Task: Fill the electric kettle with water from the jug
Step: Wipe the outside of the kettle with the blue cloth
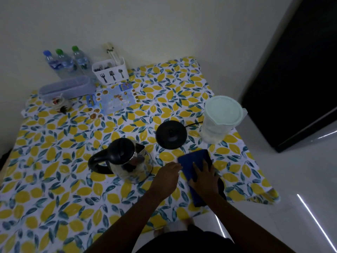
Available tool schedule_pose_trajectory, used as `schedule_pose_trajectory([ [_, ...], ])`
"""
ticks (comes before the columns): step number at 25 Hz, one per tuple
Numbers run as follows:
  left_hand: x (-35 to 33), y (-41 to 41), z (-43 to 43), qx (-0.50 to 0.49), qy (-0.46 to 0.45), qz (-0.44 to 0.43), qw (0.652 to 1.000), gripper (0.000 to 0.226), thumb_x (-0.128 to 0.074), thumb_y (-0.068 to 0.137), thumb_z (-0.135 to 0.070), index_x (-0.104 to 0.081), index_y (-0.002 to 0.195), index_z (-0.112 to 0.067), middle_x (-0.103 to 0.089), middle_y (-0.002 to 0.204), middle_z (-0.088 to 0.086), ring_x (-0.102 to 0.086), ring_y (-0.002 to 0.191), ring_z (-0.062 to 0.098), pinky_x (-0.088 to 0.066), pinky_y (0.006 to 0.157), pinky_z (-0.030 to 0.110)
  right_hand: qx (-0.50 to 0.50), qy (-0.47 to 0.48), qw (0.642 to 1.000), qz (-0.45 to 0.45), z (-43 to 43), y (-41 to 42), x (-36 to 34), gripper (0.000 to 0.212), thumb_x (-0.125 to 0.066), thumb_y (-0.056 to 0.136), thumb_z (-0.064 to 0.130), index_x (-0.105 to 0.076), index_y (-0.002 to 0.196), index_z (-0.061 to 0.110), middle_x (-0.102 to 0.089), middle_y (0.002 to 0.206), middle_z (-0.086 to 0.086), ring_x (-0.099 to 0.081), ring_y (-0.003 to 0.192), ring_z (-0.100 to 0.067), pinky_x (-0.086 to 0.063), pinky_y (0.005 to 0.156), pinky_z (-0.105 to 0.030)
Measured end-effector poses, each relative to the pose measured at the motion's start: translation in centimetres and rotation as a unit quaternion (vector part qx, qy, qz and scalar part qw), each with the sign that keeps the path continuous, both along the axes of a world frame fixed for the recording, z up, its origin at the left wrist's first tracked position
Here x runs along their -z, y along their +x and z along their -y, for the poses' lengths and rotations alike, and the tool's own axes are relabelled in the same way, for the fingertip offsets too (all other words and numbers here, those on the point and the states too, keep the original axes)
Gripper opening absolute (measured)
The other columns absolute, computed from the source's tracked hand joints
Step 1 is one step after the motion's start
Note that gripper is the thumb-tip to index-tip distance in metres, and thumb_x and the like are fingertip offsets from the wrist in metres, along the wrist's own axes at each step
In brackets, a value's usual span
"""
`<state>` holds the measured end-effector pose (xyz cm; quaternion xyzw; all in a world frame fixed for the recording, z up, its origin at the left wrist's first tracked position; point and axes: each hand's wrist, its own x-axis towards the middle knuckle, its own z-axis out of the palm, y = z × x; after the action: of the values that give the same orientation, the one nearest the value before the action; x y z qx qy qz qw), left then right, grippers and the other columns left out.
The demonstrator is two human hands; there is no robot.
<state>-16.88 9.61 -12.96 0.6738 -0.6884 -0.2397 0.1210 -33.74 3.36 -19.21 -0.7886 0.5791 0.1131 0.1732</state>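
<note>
Both hands are down on the near right part of the worktop [54,179], busy with a dark blue folded cloth [196,165] rather than with the task's own things. The right hand [204,177] lies flat on the cloth, fingers spread and pressing it to the lemon-print cover; the left hand [166,177] rests just beside the cloth's left edge, fingers loosely curled with the tips at the cloth, though whether it pinches the fabric cannot be told. Both forearms reach in from the bottom of the view and converge on the cloth. Filling appears not to have begun, so this looks like a preparatory moment. The electric kettle [125,159] stands upright just left of the hands, off its round black base [171,134], its black lid seemingly closed and its handle pointing left. The jug [221,118], translucent with a pale lid still on, stands beyond the base near the worktop's right edge. The next move likely calls for letting go of the cloth, opening the kettle lid, then lifting the jug, a reach forward and to the right, and tilting its spout over the kettle's mouth.
</note>
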Motion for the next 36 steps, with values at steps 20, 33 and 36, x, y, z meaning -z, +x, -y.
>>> schedule_pose_trajectory([
  [20, -8.9, 10.9, -2.9, -0.242, -0.202, 0.089, 0.945, 0.044, -0.036, 0.093, -0.037, -0.056, 0.125, -0.013, -0.06, 0.129, 0.008, -0.052, 0.123, 0.027, -0.044, 0.103, 0.048, -0.051, 0.111, 0.873, 0.472, 5.9, 12.7, -12.3, 0.045, -0.048, 0.093, 0.008, -0.049, 0.135, 0.023, -0.043, 0.142, -0.004, -0.044, 0.125, -0.019, -0.041, 0.098, -0.035],
  [33, -6.6, 12.4, -3.9, -0.323, -0.118, 0.081, 0.935, 0.067, -0.021, 0.092, -0.058, -0.025, 0.146, -0.019, -0.032, 0.153, 0.003, -0.024, 0.142, 0.02, -0.015, 0.116, 0.037, 0.107, 0.425, 0.806, 0.397, 5.6, 20.6, -11.3, 0.035, -0.043, 0.095, 0.039, -0.064, 0.11, 0.015, -0.065, 0.099, -0.013, -0.061, 0.081, -0.025, -0.048, 0.077, -0.037],
  [36, -6.7, 12.4, -3.8, -0.329, -0.126, 0.085, 0.932, 0.065, -0.022, 0.092, -0.056, -0.026, 0.145, -0.019, -0.034, 0.152, 0.004, -0.026, 0.141, 0.02, -0.015, 0.116, 0.038, 0.161, 0.416, 0.758, 0.475, 3.4, 18.5, -10.0, 0.023, -0.044, 0.097, 0.034, -0.064, 0.1, 0.022, -0.067, 0.093, -0.008, -0.063, 0.078, -0.02, -0.051, 0.071, -0.031],
])
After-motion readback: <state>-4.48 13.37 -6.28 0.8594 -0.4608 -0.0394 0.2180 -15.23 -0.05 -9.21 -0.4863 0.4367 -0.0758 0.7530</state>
